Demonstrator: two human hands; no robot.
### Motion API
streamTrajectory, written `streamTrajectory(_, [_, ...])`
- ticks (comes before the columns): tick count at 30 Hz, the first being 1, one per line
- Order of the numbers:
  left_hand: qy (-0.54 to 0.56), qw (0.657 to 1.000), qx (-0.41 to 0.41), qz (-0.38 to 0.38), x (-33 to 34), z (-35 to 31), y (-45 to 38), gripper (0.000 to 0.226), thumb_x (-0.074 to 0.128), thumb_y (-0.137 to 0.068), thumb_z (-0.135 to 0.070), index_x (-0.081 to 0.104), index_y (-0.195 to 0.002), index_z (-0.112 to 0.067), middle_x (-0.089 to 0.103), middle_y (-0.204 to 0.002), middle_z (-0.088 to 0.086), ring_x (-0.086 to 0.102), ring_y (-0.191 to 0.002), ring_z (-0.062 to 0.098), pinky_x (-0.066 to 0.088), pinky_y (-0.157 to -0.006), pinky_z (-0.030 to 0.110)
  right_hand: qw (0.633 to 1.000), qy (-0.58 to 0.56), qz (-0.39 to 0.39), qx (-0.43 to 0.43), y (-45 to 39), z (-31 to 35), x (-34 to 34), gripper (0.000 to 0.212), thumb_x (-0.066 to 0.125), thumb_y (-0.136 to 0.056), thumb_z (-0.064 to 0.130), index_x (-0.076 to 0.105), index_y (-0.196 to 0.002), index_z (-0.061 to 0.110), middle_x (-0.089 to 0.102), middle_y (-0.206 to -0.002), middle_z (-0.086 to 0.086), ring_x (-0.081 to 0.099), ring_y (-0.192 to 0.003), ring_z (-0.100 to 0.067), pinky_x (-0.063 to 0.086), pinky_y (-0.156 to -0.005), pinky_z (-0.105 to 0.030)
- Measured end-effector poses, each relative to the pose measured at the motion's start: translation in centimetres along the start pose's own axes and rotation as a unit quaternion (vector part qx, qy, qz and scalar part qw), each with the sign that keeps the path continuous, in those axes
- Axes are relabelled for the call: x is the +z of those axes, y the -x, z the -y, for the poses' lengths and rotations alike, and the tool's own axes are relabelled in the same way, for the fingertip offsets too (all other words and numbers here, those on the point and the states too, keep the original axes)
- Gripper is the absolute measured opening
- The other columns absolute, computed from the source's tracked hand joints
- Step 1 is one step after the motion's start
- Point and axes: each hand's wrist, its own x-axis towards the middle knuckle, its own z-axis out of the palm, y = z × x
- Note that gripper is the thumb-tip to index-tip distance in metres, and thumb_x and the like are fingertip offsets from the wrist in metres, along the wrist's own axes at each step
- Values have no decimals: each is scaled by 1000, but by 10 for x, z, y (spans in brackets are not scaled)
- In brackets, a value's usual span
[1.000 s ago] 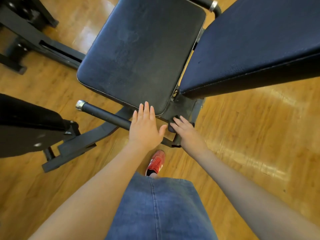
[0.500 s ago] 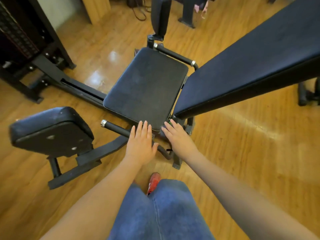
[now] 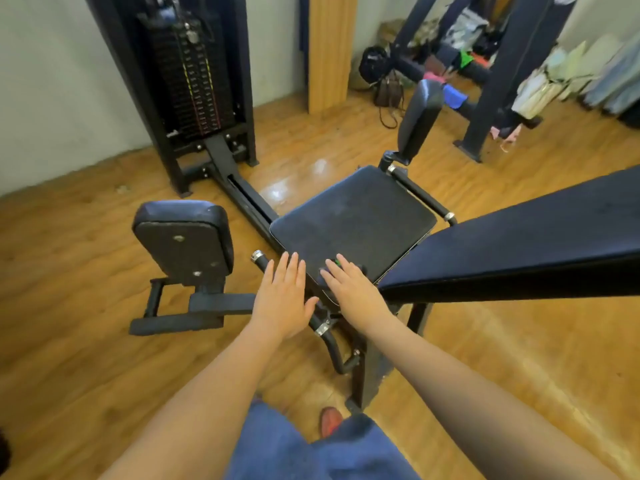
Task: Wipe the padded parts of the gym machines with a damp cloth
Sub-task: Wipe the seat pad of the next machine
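Note:
The black seat pad [image 3: 353, 216] of a gym machine lies in front of me, and its long dark backrest pad [image 3: 519, 247] reaches in from the right. My left hand [image 3: 284, 299] is flat with straight fingers over the side handle bar [image 3: 260, 260], at the seat's near left corner. My right hand [image 3: 353, 289] lies flat on the seat's near edge. Its fingers rest on a small dark item with a green spot [image 3: 337, 264], and I cannot tell whether this is a cloth. A padded leg rest [image 3: 183, 237] stands left of the seat, and another pad [image 3: 420, 119] stands upright beyond it.
The weight stack tower [image 3: 194, 81] stands against the far wall, joined to the seat by a floor rail [image 3: 242, 192]. Bags and clothes [image 3: 391, 88] lie around black frame posts [image 3: 498, 74] at the back right. Wooden floor surrounds the machine. My red shoe [image 3: 330, 424] is below.
The view has risen and pulled back, so the whole machine and room now show. Both hands stay flat near the seat's front corner, and the right hand now lies further onto the pad.

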Motion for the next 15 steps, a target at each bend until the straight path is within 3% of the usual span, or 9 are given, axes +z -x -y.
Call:
streamTrajectory(9, [55,990,-130,9,13,-110,60,72,26,-102,-51,1,-155,-8,-2,-163,12,-6,-150,27,-1,-121,45,985,72,17,-157,59,-38,10,63,46,-95,10,14,-149,13,8,-157,-8,0,-145,-26,4,-116,-37])
streamTrajectory(15, [47,985,-162,22,15,-143,94,74,25,-102,-52,1,-155,-7,-2,-163,13,-6,-150,27,1,-122,44,984,56,7,-169,107,-53,26,65,46,-94,8,13,-149,14,8,-158,-7,0,-145,-24,4,-116,-36])
